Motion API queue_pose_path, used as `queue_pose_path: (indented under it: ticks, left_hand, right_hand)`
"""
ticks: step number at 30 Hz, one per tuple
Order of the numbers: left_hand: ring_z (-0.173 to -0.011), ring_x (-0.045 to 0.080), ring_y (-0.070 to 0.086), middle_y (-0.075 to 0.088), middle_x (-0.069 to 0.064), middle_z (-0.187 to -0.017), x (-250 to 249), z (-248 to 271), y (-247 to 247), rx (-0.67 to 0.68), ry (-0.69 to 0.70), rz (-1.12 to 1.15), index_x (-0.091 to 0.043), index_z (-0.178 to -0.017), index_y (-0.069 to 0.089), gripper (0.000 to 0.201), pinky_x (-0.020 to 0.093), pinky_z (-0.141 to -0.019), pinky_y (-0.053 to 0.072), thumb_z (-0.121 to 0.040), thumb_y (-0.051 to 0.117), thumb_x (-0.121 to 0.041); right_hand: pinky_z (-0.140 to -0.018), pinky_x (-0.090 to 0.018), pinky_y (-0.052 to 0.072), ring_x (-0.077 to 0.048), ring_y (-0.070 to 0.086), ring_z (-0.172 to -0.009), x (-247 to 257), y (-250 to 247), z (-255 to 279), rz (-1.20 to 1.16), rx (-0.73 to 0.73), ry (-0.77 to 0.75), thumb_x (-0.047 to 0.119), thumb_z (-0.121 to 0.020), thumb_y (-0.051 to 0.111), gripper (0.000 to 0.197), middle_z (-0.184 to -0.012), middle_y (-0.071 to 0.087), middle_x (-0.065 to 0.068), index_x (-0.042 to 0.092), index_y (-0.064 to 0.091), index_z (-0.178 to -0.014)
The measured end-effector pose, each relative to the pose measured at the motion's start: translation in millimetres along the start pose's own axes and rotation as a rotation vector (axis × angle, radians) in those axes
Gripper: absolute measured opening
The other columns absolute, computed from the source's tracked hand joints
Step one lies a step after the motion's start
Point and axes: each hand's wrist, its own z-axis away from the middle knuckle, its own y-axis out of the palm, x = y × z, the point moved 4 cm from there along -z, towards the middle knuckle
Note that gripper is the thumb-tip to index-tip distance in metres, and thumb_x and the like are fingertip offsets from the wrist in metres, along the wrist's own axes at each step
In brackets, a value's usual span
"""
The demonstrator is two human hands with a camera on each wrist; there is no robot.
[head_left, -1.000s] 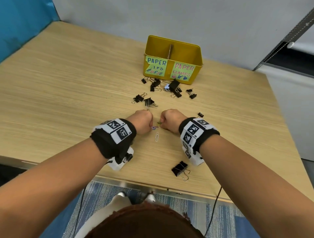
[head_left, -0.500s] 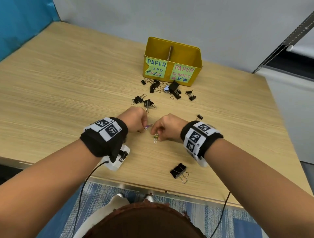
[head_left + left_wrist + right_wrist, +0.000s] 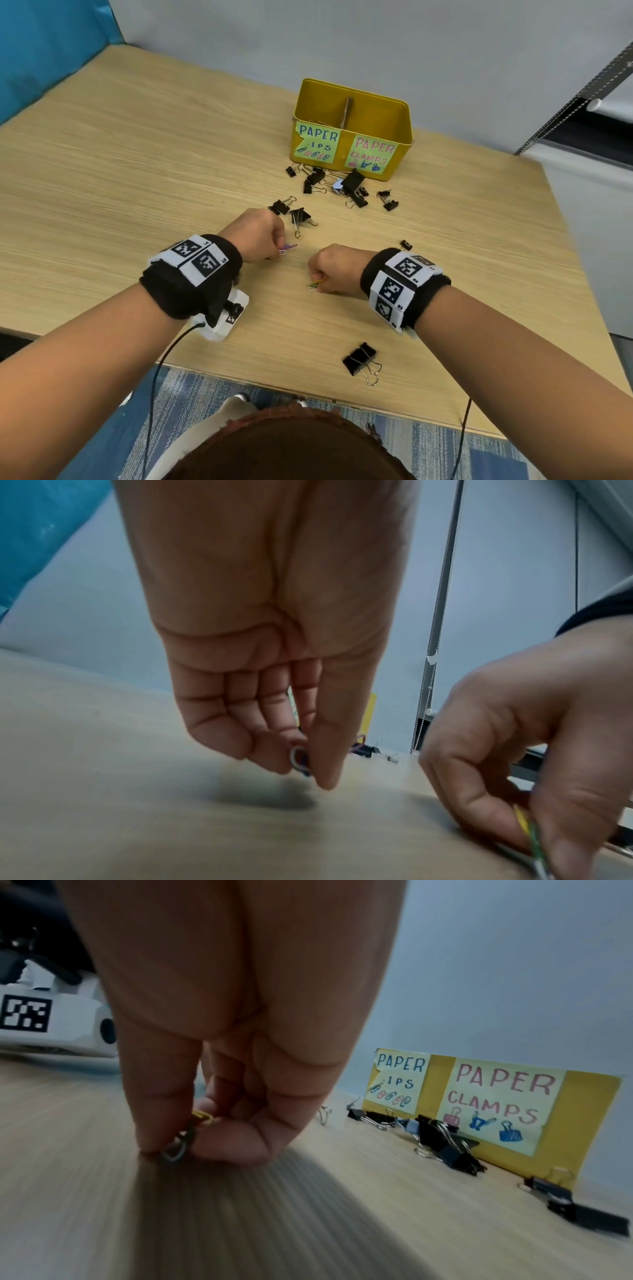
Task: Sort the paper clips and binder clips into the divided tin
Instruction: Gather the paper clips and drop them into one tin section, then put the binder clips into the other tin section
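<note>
Your left hand [image 3: 257, 234] is curled, thumb and fingertips pinching purple paper clips [image 3: 287, 248] just off the table [image 3: 102, 192]; your right hand [image 3: 337, 269], just beside it, pinches yellow-green paper clips [image 3: 315, 284] down against the wood. Binder clips [image 3: 346, 186] lie scattered beyond both hands, in front of the yellow divided tin [image 3: 399, 137]. One more binder clip [image 3: 360, 358] sits behind your right wrist near the table edge.

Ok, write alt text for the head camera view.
Left hand pinches purple paper clips and right hand pinches yellow-green ones low over a wooden table. Black binder clips lie scattered before a yellow divided tin.
</note>
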Motion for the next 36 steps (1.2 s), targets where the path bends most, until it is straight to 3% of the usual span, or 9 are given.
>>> queue_pose_path:
  ticks: [5,11,16,18,21,23,27,31,36]
  left_hand:
    - [-0.064,0.008,0.049,0.052,-0.010,-0.066,-3,-13,-25,-0.040,0.028,0.088,-0.018,-0.070,0.062,0.017,0.021,-0.060,0.038,-0.074,0.068,-0.003]
    - [-0.061,0.004,0.050,0.055,-0.009,-0.064,-32,-52,-80,-0.170,0.098,0.153,-0.014,-0.075,0.065,0.012,0.025,-0.070,0.042,-0.074,0.070,-0.003]
    - [-0.065,0.012,0.049,0.052,-0.009,-0.062,-63,-102,-125,-0.405,0.127,0.160,-0.014,-0.076,0.065,0.013,0.024,-0.071,0.043,-0.075,0.067,-0.001]
    - [-0.072,0.016,0.054,0.061,0.001,-0.072,-68,-122,-131,-0.455,0.107,0.144,-0.015,-0.077,0.067,0.010,0.025,-0.073,0.046,-0.075,0.069,-0.005]
    - [-0.089,0.026,0.065,0.071,0.010,-0.092,-71,-147,-130,-0.471,0.083,0.109,-0.015,-0.080,0.070,0.004,0.031,-0.084,0.051,-0.076,0.071,-0.014]
    - [-0.099,0.030,0.063,0.072,0.010,-0.100,-71,-158,-127,-0.479,0.073,0.045,-0.018,-0.090,0.073,0.012,0.036,-0.092,0.047,-0.081,0.065,-0.022]
    - [-0.116,0.028,0.050,0.064,0.006,-0.117,-69,-150,-120,-0.529,0.094,-0.090,-0.024,-0.104,0.070,0.025,0.043,-0.099,0.031,-0.089,0.054,-0.036]
    - [-0.115,0.024,0.049,0.055,0.005,-0.118,-64,-112,-93,-0.394,0.195,-0.002,-0.021,-0.110,0.065,0.028,0.043,-0.104,0.040,-0.086,0.058,-0.035]
    - [-0.132,0.032,0.029,0.034,0.011,-0.141,-39,-74,-37,0.128,0.060,-0.357,-0.036,-0.139,0.035,0.083,0.049,-0.107,0.034,-0.067,0.064,-0.064]
  right_hand:
    - [-0.059,-0.016,0.039,-0.012,0.049,-0.077,-33,-22,0,-0.310,-0.096,0.096,0.014,-0.084,0.059,0.010,-0.072,0.048,0.010,0.014,0.064,-0.093]
    - [-0.057,-0.020,0.047,-0.007,0.050,-0.058,-80,-104,-4,-0.917,-0.501,0.135,0.004,-0.086,0.061,0.012,-0.071,0.057,0.003,0.015,0.060,-0.082]
    - [-0.043,-0.017,0.045,-0.008,0.046,-0.048,-111,-173,-34,-1.007,-0.882,0.310,0.005,-0.084,0.065,0.007,-0.061,0.054,0.002,0.012,0.064,-0.087]
    - [-0.054,-0.021,0.052,-0.011,0.050,-0.050,-118,-191,-51,-0.966,-0.923,0.385,0.010,-0.084,0.066,0.010,-0.061,0.056,0.001,0.012,0.064,-0.094]
    - [-0.092,-0.036,0.054,-0.019,0.065,-0.084,-120,-205,-72,-0.791,-0.884,0.433,0.012,-0.082,0.066,0.027,-0.096,0.072,-0.009,0.008,0.069,-0.109]
    - [-0.101,-0.033,0.047,-0.022,0.064,-0.108,-116,-209,-78,-0.716,-0.821,0.421,0.013,-0.085,0.063,0.033,-0.117,0.069,-0.010,0.010,0.066,-0.117]
    - [-0.101,-0.024,0.041,-0.019,0.056,-0.122,-112,-204,-65,-0.640,-0.828,0.406,0.018,-0.095,0.051,0.031,-0.130,0.062,-0.006,0.013,0.063,-0.123]
    - [-0.100,-0.035,0.048,-0.023,0.059,-0.114,-91,-176,-31,-0.323,-0.827,0.349,0.019,-0.093,0.053,0.024,-0.122,0.065,-0.007,0.017,0.068,-0.112]
    - [-0.076,-0.028,0.046,-0.020,0.061,-0.093,-41,-77,22,-0.178,0.070,0.227,0.040,-0.079,0.068,0.034,-0.109,0.069,-0.005,0.017,0.067,-0.104]
